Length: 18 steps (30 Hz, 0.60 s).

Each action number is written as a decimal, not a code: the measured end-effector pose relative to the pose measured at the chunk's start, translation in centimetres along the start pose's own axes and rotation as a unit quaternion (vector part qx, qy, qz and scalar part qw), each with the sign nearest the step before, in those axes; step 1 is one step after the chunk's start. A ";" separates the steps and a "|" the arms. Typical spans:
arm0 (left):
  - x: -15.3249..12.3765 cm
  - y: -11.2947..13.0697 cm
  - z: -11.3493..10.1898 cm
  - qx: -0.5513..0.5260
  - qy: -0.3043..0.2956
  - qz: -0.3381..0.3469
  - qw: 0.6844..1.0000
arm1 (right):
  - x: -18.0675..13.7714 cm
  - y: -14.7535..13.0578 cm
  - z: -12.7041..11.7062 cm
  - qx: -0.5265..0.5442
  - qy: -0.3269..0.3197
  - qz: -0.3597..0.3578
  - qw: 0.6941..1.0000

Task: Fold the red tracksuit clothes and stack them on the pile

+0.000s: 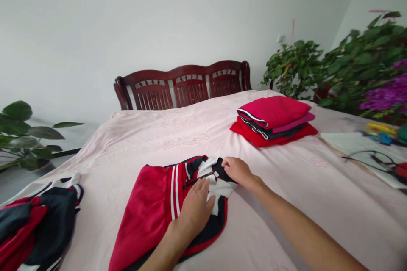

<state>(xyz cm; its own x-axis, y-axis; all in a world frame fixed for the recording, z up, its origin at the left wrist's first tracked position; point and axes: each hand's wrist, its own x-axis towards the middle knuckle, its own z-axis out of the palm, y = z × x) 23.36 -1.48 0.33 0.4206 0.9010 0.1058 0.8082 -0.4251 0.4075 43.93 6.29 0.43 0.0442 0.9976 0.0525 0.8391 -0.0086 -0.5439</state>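
Bed (318, 178): pink sheet, near edge cut off by the frame.
Jacket (149, 203): red, white and black, flat on the bed under both hands; near hem out of frame.
Heap (34, 224): well left of the left hand, partly cut off.
Stack (273, 120): folded, beyond the right hand, well apart.
Left hand (195, 211): flat, fingers extended, pressing the jacket.
Right hand (237, 170): fingers curled at the jacket's far edge; fingertips hidden, grip cannot be determined.
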 end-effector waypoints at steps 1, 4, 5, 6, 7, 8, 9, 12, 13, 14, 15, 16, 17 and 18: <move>0.5 0.4 0.6 0.006 -0.004 -0.001 1.000 | 0.6 -0.3 0.4 0.017 -0.009 0.013 1.000; 1.3 1.1 2.1 0.030 0.001 -0.025 0.999 | 2.1 -0.9 2.1 0.075 -0.042 0.053 0.995; 1.4 1.2 2.4 0.038 0.008 -0.034 0.999 | 2.5 -1.0 2.7 0.097 -0.048 0.066 0.992; 1.4 1.3 2.6 0.046 0.016 -0.042 0.998 | 2.9 -1.1 3.3 0.116 -0.049 0.078 0.989; 1.4 1.3 2.8 0.053 0.024 -0.047 0.997 | 3.2 -1.1 3.8 0.132 -0.045 0.087 0.986; 1.4 1.3 2.9 0.059 0.030 -0.051 0.997 | 3.5 -1.2 4.2 0.146 -0.038 0.095 0.984; 1.4 1.2 3.0 0.063 0.036 -0.053 0.996 | 3.7 -1.3 4.5 0.158 -0.031 0.102 0.982; 1.3 1.1 3.2 0.065 0.051 -0.054 0.995 | 4.0 -1.6 4.9 0.183 -0.017 0.114 0.976; 1.3 1.0 3.4 0.064 0.057 -0.053 0.995 | 4.0 -1.7 4.9 0.188 -0.016 0.117 0.975; 1.2 0.9 3.5 0.064 0.064 -0.051 0.995 | 4.0 -1.8 4.9 0.190 -0.015 0.120 0.974; 1.2 0.8 3.7 0.065 0.072 -0.049 0.994 | 3.9 -1.9 4.8 0.189 -0.013 0.121 0.974; 1.2 0.8 3.9 0.066 0.080 -0.045 0.994 | 3.9 -2.0 4.7 0.184 -0.012 0.122 0.975; 1.2 0.7 4.1 0.069 0.087 -0.041 0.993 | 3.9 -2.1 4.6 0.178 -0.010 0.121 0.977; 1.2 0.6 4.3 0.072 0.094 -0.038 0.992 | 3.9 -2.2 4.5 0.166 -0.008 0.118 0.979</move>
<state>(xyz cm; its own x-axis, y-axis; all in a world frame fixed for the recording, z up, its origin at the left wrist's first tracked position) 26.06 -1.05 -3.19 0.2832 0.9254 0.2519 0.8909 -0.3511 0.2881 39.82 10.46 -2.00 0.2059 0.9713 -0.1194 0.5839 -0.2199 -0.7815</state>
